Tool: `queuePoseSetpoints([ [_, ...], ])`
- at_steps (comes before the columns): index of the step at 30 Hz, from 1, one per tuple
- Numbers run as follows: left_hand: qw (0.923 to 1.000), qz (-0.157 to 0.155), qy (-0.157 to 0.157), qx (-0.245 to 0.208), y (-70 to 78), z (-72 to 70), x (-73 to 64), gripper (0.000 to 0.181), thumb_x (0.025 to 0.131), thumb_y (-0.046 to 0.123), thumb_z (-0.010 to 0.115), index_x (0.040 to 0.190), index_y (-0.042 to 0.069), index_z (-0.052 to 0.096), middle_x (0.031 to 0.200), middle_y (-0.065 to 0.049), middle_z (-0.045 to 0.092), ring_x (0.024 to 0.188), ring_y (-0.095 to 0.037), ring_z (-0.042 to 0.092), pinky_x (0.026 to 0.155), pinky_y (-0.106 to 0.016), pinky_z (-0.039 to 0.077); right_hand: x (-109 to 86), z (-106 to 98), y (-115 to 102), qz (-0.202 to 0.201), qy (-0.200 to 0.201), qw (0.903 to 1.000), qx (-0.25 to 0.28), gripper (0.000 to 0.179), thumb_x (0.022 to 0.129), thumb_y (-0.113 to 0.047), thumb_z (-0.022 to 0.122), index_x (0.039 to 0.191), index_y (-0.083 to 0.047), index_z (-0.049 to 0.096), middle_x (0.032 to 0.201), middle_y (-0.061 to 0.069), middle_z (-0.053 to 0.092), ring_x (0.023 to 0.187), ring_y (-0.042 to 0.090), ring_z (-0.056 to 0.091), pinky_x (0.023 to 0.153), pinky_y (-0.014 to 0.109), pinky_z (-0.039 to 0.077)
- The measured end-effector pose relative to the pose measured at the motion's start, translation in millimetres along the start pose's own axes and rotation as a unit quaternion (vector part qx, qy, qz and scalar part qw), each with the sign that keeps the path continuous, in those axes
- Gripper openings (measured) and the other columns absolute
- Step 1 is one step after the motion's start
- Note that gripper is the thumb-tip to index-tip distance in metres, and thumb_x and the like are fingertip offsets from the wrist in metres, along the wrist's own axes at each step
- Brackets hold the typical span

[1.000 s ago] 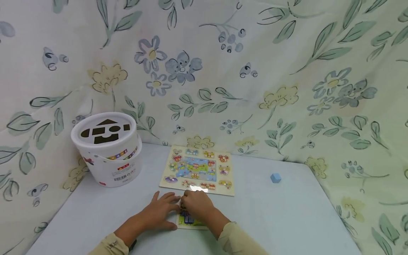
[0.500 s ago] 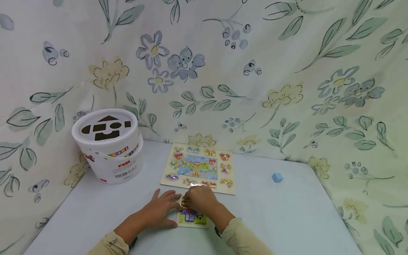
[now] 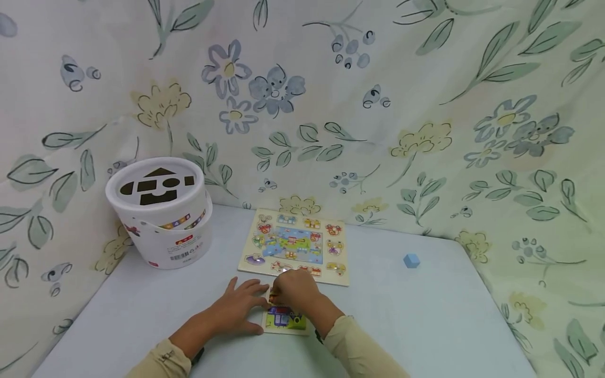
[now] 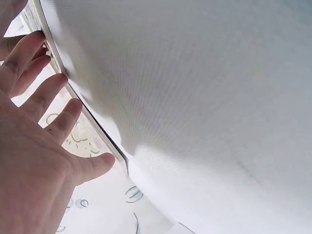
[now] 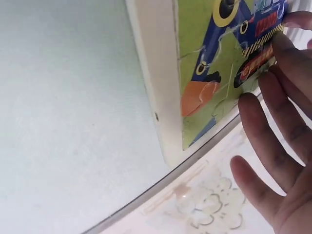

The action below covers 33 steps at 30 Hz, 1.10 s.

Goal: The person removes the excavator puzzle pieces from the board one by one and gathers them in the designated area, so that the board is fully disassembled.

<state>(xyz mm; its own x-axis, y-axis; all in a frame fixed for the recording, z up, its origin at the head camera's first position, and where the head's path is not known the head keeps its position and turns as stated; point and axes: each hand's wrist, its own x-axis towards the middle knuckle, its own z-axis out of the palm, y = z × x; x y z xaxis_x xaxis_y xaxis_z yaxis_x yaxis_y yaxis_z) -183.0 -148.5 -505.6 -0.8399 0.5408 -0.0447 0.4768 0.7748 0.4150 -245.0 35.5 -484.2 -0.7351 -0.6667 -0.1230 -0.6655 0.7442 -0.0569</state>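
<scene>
A small jigsaw puzzle (image 3: 285,321) in a pale frame lies near the table's front, with a digger picture in blue, orange and green. My left hand (image 3: 236,310) rests along its left edge with fingers spread; in the left wrist view, the fingertips (image 4: 74,106) touch the frame's side. At the puzzle's upper part, my right hand (image 3: 298,291) bends over the picture. Its fingertips (image 5: 249,101) meet the pieces by the digger's track in the right wrist view, the fingers only slightly bent. The right thumb is hidden, and no loose piece shows between the fingers.
Behind the hands lies a larger wooden knob puzzle board (image 3: 246,266). A white bucket (image 3: 163,231) with shaped holes in its lid stands at back left. One small blue cube (image 3: 411,261) sits on the right of the white table (image 3: 425,325). Floral cloth (image 3: 302,94) hangs behind.
The right hand has shifted slightly up and right across the puzzle, uncovering more of the picture. The left hand keeps its place at the edge. The head view has tilted a little.
</scene>
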Motion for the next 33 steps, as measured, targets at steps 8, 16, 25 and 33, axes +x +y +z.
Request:
queuePoseSetpoints([
  [8, 1.0, 0.005, 0.002, 0.007, 2.6, -6.9, 0.3, 0.041, 0.074, 0.049, 0.078, 0.106, 0.025, 0.071, 0.141, -0.008, 0.052, 0.138, -0.037, 0.036, 0.1, -0.082, 0.014, -9.5, 2, -6, -0.062, 0.065, 0.9873, -0.131, 0.013, 0.086, -0.037, 0.072, 0.095, -0.029, 0.077, 0.077, -0.013, 0.069, 0.058, 0.002, 0.053, 0.06, 0.021, 0.05],
  [16, 1.0, 0.006, 0.006, 0.004, 3.8, -4.7, -0.7, 0.04, 0.072, 0.048, 0.08, 0.104, 0.025, 0.072, 0.139, -0.009, 0.055, 0.136, -0.038, 0.038, 0.099, -0.082, 0.015, -18.7, 13, 5, -0.019, 0.116, 0.9917, -0.053, 0.013, 0.089, -0.026, 0.071, 0.099, -0.022, 0.076, 0.092, -0.01, 0.071, 0.08, 0.005, 0.066, 0.071, 0.023, 0.055],
  [25, 1.0, 0.001, -0.005, -0.007, 0.8, -0.1, -1.0, 0.041, 0.075, 0.052, 0.076, 0.107, 0.029, 0.07, 0.142, -0.007, 0.052, 0.137, -0.037, 0.037, 0.099, -0.082, 0.015, -8.0, 20, 8, -0.013, 0.092, 0.9938, 0.061, 0.014, 0.091, -0.028, 0.068, 0.103, -0.027, 0.075, 0.097, -0.013, 0.067, 0.086, 0.006, 0.062, 0.07, 0.022, 0.051],
  [33, 1.0, 0.002, 0.005, 0.001, -1.2, 2.0, -1.7, 0.04, 0.074, 0.053, 0.077, 0.106, 0.029, 0.07, 0.142, -0.007, 0.052, 0.137, -0.037, 0.038, 0.099, -0.082, 0.016, -6.9, 14, 12, -0.044, 0.075, 0.9959, 0.023, 0.016, 0.091, -0.03, 0.068, 0.105, -0.029, 0.075, 0.102, -0.014, 0.067, 0.091, 0.006, 0.062, 0.073, 0.021, 0.051],
])
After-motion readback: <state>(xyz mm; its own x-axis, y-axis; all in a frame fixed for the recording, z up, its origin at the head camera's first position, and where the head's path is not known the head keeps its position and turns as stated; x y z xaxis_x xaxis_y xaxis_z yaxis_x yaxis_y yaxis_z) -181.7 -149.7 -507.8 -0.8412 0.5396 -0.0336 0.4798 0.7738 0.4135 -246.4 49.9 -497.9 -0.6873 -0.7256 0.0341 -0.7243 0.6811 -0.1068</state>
